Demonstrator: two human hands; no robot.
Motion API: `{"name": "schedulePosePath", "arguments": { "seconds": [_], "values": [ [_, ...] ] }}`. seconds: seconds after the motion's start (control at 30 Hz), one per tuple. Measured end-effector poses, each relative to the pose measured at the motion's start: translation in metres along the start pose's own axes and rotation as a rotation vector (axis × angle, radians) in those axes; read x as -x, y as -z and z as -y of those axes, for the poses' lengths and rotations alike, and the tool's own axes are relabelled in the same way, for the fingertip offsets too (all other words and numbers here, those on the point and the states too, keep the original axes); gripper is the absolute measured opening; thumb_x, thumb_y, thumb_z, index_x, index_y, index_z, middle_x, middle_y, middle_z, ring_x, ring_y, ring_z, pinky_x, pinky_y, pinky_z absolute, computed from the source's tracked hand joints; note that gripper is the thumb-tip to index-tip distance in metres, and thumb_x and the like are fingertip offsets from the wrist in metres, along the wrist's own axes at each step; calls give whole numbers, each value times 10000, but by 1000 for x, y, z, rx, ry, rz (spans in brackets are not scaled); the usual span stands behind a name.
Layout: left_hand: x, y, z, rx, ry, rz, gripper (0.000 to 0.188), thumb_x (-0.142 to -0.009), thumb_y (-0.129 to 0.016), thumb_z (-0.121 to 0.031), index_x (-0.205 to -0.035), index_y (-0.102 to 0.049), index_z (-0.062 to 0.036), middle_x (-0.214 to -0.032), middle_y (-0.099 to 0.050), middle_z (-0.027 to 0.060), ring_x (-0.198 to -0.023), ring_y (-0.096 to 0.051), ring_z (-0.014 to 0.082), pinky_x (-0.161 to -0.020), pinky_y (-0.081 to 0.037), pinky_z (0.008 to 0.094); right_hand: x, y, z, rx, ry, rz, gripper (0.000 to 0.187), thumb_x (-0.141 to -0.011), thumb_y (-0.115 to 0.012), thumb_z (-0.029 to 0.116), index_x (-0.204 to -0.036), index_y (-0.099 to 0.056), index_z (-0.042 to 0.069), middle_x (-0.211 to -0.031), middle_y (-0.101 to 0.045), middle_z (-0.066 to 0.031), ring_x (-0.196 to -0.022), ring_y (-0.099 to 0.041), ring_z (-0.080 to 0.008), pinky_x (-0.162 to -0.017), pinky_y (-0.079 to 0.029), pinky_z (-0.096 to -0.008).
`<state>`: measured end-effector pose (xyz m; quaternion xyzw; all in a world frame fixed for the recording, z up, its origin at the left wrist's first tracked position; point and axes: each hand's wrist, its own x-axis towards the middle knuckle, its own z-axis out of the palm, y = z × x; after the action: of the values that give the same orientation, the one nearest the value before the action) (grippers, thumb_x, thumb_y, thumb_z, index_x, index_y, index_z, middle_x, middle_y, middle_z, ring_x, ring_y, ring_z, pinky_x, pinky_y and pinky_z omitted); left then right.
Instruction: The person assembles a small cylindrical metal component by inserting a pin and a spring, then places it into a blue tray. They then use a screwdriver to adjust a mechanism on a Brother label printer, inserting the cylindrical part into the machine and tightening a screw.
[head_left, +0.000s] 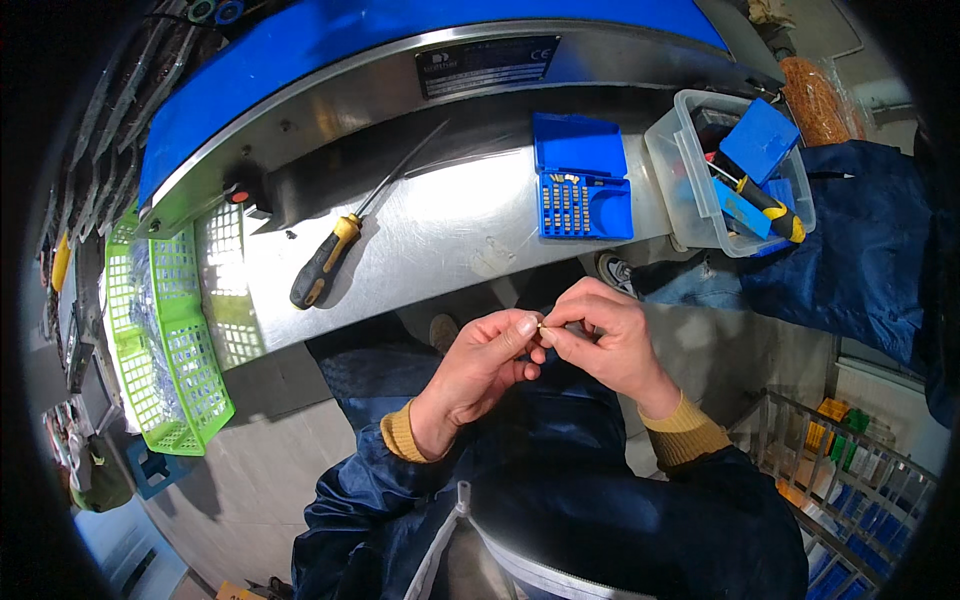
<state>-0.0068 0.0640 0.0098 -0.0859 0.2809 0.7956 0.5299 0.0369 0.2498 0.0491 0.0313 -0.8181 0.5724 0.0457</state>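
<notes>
My left hand (487, 362) and my right hand (608, 338) meet in front of the metal bench edge, above my lap. Both are closed, with thumbs and fingertips pinching a tiny brass-coloured piece (541, 325) between them; its exact kind is too small to make out. Beyond them on the bench lies an opened blue plastic case (612, 212), its lid tipped back. Rows of small metal type pieces (566, 205) fill the left part of its tray.
A yellow-and-black screwdriver (328, 262) lies on the steel bench (440, 235). Right of the case, a clear plastic tub (707, 205) holds blue boxes and tools. A green basket (190, 340) hangs at left. At right are a person's dark blue clothing (850, 240) and a metal-barred cart (800, 455).
</notes>
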Motion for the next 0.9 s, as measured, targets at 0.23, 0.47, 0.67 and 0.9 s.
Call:
{"name": "schedulePosePath", "arguments": {
  "seconds": [0.23, 0.47, 0.67, 0.9],
  "values": [
    [0, -4, 1, -165, -46, -87, 223, -974, -613, -230, -1030, -652, -18, -850, -646, 38, -713, -592, 95, -634, -499, 212, 2, 1, 5, 109, -6, 25, 136, -757, -718, -2, -876, -656, 17, -829, -613, -77, -689, -625, -196, -596, -495, -292],
    [0, -3, 2, -355, -102, -188, 196, -963, -632, -186, -1012, -667, 1, -846, -646, 20, -724, -580, 71, -628, -489, 204, 2, 2, 8, 411, 196, -2, 119, -756, -724, 41, -862, -678, 69, -833, -614, -43, -746, -610, -225, -631, -509, -341],
    [-2, -1, 4, -504, -270, -176, 173, -957, -638, -173, -969, -678, -5, -830, -642, 12, -709, -565, 68, -612, -472, 212, 3, 2, 4, 335, 169, 2, 109, -773, -731, 51, -874, -694, 43, -834, -656, -63, -751, -631, -238, -651, -519, -333],
    [-1, 0, 4, -509, -253, -141, 178, -963, -629, -173, -971, -670, 0, -819, -639, 18, -692, -558, 65, -606, -465, 210, 0, 9, 2, 34, -25, 86, 79, -790, -732, 20, -857, -692, 12, -805, -656, -59, -667, -587, -143, -565, -445, -267]
  ]
}}
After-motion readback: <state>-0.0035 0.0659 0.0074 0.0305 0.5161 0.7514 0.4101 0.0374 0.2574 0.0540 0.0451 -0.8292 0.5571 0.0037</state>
